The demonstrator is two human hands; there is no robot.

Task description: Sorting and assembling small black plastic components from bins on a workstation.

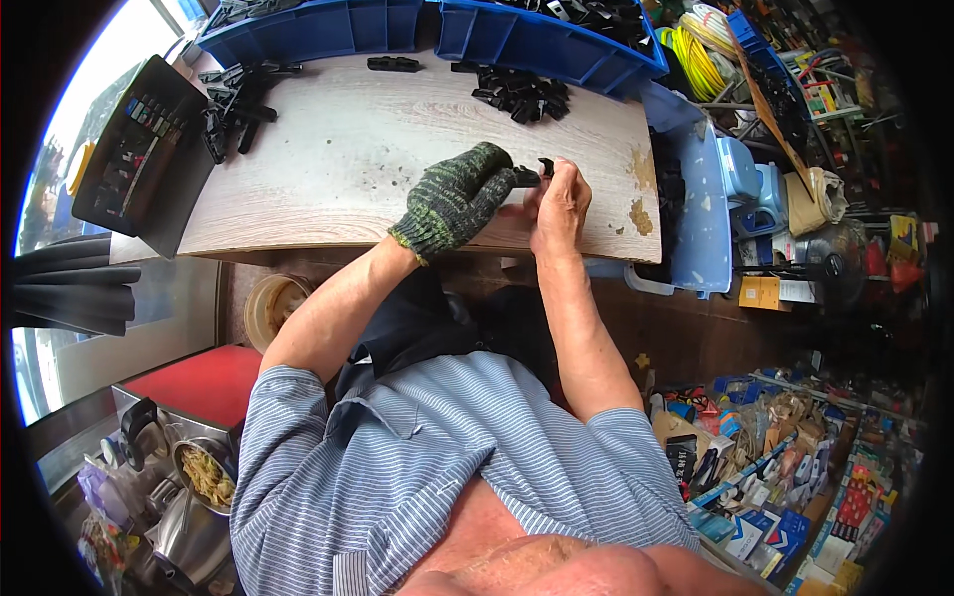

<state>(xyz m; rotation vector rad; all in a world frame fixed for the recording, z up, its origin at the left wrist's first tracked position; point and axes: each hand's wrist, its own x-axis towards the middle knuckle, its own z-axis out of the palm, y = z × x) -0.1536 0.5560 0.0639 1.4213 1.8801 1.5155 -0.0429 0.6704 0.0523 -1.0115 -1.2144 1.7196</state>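
Note:
My left hand (452, 199), in a dark green and black knitted glove, is closed above the front part of the table. A dark piece pokes out at its fingertips, mostly hidden by the glove. Close beside it on the right is my bare right hand (561, 207), its fingers pinched on a small black plastic part (546, 167). The hands almost meet at these pieces, and I cannot tell whether the pieces are joined. Farther back lie a pile of small black plastic parts (522, 92) and a single long black part (394, 64).
The pale wooden table (328, 149) carries another heap of black parts (238, 104) and a dark open case (139, 149) at left. Two blue bins (328, 32) with black parts line its back. A light blue crate (701, 199) stands right; a bucket (268, 308) sits below.

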